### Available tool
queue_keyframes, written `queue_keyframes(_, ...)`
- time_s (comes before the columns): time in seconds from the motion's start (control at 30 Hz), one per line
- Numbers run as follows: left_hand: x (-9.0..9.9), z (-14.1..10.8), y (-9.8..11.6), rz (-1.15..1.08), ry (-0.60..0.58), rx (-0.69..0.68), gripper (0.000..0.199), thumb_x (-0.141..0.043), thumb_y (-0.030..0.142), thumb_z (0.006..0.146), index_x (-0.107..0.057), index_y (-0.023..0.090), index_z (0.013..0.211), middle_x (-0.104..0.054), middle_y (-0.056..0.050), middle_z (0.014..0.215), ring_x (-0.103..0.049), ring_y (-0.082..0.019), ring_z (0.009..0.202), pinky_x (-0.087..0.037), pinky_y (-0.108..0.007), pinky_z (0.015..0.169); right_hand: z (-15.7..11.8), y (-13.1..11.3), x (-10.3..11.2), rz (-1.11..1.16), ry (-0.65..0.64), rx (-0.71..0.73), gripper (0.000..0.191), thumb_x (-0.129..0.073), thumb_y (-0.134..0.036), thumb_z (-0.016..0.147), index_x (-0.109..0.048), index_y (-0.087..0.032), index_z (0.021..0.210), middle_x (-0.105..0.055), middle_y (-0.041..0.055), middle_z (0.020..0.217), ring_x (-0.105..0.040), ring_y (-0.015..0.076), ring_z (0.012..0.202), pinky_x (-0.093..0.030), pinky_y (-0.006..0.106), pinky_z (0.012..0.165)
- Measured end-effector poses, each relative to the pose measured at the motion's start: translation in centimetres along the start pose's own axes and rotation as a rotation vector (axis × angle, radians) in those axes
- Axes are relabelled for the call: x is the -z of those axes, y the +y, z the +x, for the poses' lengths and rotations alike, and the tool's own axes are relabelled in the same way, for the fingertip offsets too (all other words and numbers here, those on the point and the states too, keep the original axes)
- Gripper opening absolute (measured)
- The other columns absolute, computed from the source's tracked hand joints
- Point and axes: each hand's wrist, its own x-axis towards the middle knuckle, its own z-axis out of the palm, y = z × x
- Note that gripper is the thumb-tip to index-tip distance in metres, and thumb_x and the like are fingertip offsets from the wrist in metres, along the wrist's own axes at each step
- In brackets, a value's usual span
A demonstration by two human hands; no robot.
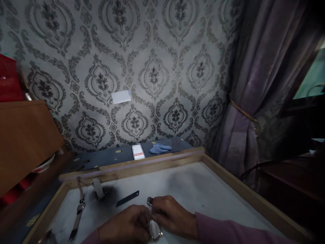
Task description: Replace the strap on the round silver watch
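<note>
A round watch (154, 229) with a pale face and a metal case is between my hands, near the bottom centre. My left hand (128, 225) is closed on the watch's left side, its fingers curled at the case. From the right, my right hand (172, 215) pinches the watch's dark strap, whose buckle (150, 201) sticks out above the fingers. A dark flat blade (127, 198) with a hole at one end lies on the white tray surface beyond my left hand. Another wristwatch (80, 206) with a brown strap is stretched out at the left.
A wooden rim (152, 161) surrounds the white work surface. A grey metal object (98, 189) stands at the back left. Behind the rim are a blue cloth (160, 148) and a white packet (138, 151). An orange-brown box (27, 139) is at left, a purple curtain (240, 135) at right.
</note>
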Motion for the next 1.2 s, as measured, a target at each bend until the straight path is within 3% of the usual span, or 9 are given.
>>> queue_keyframes(0.1,0.6,-0.7,0.6,0.228,0.022,0.041,0.022,-0.062,0.025,0.066,-0.061,0.014,0.084,-0.058,0.001,0.065,-0.050,-0.011,0.051,-0.042,-0.021,0.048,0.1,-0.1,0.0,-0.007,0.018,0.078,0.014,-0.053,-0.010,0.080,-0.057,-0.016,0.068,-0.060,0.0010,0.066,-0.053,0.0117,0.058,-0.035,0.021,0.054)
queue_keyframes(0.17,0.9,-1.3,1.2,0.635,0.029,-0.007,0.020,-0.052,0.025,0.077,-0.064,0.014,0.090,-0.058,0.002,0.061,-0.053,-0.012,0.050,-0.044,-0.021,0.047,0.2,0.0,0.2,-0.044,0.106,0.113,0.017,-0.051,-0.014,0.083,-0.055,-0.017,0.067,-0.059,0.0008,0.064,-0.053,0.0117,0.057,-0.036,0.021,0.053)
queue_keyframes(0.2,1.0,-1.6,1.5,0.715,0.049,-0.030,0.020,-0.055,0.025,0.078,-0.066,0.015,0.092,-0.060,0.001,0.062,-0.056,-0.014,0.053,-0.044,-0.021,0.050,0.2,0.2,0.3,-0.083,0.162,0.111,0.019,-0.050,-0.016,0.085,-0.054,-0.017,0.067,-0.058,0.0006,0.063,-0.052,0.0116,0.056,-0.036,0.021,0.054)
queue_keyframes(0.37,1.0,-2.8,2.0,0.943,0.186,-0.130,0.017,-0.061,0.020,0.081,-0.069,0.022,0.096,-0.071,-0.004,0.087,-0.064,-0.023,0.087,-0.045,-0.030,0.078,0.3,2.5,1.5,-0.228,0.314,-0.072,0.019,-0.044,-0.019,0.091,-0.055,-0.017,0.077,-0.058,0.0038,0.070,-0.052,0.0154,0.062,-0.039,0.026,0.060)
queue_keyframes(0.53,1.5,-3.6,2.1,1.154,0.296,-0.186,0.019,-0.052,0.014,0.087,-0.065,0.018,0.100,-0.067,-0.011,0.103,-0.061,-0.029,0.099,-0.043,-0.036,0.085,-0.3,4.9,2.3,-0.368,0.312,-0.188,0.019,-0.043,-0.018,0.091,-0.056,-0.017,0.078,-0.060,0.0062,0.075,-0.055,0.0184,0.069,-0.040,0.029,0.065)
queue_keyframes(0.7,3.1,-4.3,3.0,1.270,0.469,-0.178,0.025,-0.039,0.012,0.093,-0.064,0.015,0.094,-0.066,-0.014,0.097,-0.061,-0.029,0.095,-0.044,-0.037,0.081,-0.5,4.5,2.2,-0.457,0.266,-0.219,0.020,-0.042,-0.017,0.092,-0.057,-0.017,0.079,-0.060,0.0069,0.077,-0.055,0.0184,0.071,-0.041,0.028,0.067)
queue_keyframes(0.83,3.7,-4.3,3.0,1.281,0.543,-0.179,0.026,-0.039,0.011,0.093,-0.064,0.015,0.089,-0.068,-0.013,0.092,-0.063,-0.027,0.089,-0.045,-0.034,0.075,-0.5,2.9,1.9,-0.493,0.178,-0.181,0.022,-0.043,-0.021,0.095,-0.059,-0.016,0.081,-0.060,0.0068,0.080,-0.055,0.0169,0.070,-0.040,0.027,0.066)
queue_keyframes(1.0,3.8,-3.6,2.2,1.253,0.546,-0.246,0.023,-0.041,0.011,0.093,-0.063,0.017,0.093,-0.068,-0.009,0.094,-0.062,-0.023,0.093,-0.044,-0.032,0.080,-0.4,1.3,1.8,-0.508,0.032,-0.106,0.018,-0.060,-0.033,0.089,-0.061,-0.015,0.088,-0.061,0.0062,0.084,-0.056,0.0164,0.072,-0.039,0.026,0.064)
queue_keyframes(1.2,3.8,-3.1,1.4,1.208,0.469,-0.314,0.022,-0.040,0.014,0.093,-0.061,0.018,0.099,-0.066,-0.009,0.099,-0.058,-0.024,0.097,-0.044,-0.035,0.085,-0.2,1.0,1.8,-0.497,-0.025,-0.071,0.008,-0.061,-0.021,0.088,-0.059,-0.015,0.084,-0.059,0.0044,0.082,-0.054,0.0151,0.072,-0.039,0.025,0.064)
